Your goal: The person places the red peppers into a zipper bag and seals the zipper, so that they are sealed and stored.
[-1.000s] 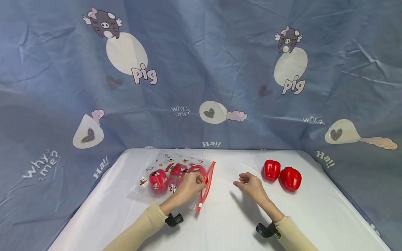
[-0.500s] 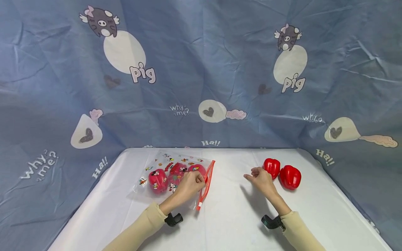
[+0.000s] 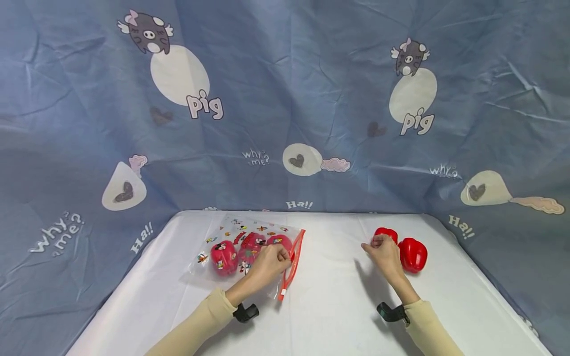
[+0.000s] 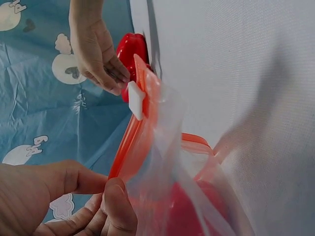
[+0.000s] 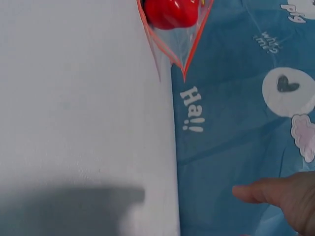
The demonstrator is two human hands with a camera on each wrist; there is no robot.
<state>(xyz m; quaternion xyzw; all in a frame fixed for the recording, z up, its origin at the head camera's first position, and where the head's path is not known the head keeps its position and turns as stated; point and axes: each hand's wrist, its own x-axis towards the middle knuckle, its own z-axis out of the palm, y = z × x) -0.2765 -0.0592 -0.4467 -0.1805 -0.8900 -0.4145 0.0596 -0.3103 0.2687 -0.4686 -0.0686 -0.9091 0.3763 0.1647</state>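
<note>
A clear printed zip bag (image 3: 201,276) lies on the left of the table with three red bell peppers (image 3: 224,259) inside. Between thumb and forefinger, my left hand (image 3: 267,264) pinches the bag's red zip edge (image 4: 129,142), holding the mouth apart. A white slider (image 4: 136,101) sits near one end of that edge. Two more red bell peppers stand side by side on the right. My right hand (image 3: 386,257) is over the nearer-left one, the left pepper (image 3: 385,232), partly covering it, with relaxed fingers and nothing held. The right pepper (image 3: 413,255) is just beside the hand.
A white cloth covers the table (image 3: 329,306). Behind it hangs a blue printed curtain (image 3: 267,104), which also comes down along both sides. Each wrist wears a black camera mount (image 3: 246,313).
My right hand has moved right from the middle of the table to over the left loose pepper. The left hand keeps its pinch on the bag and has stayed in place.
</note>
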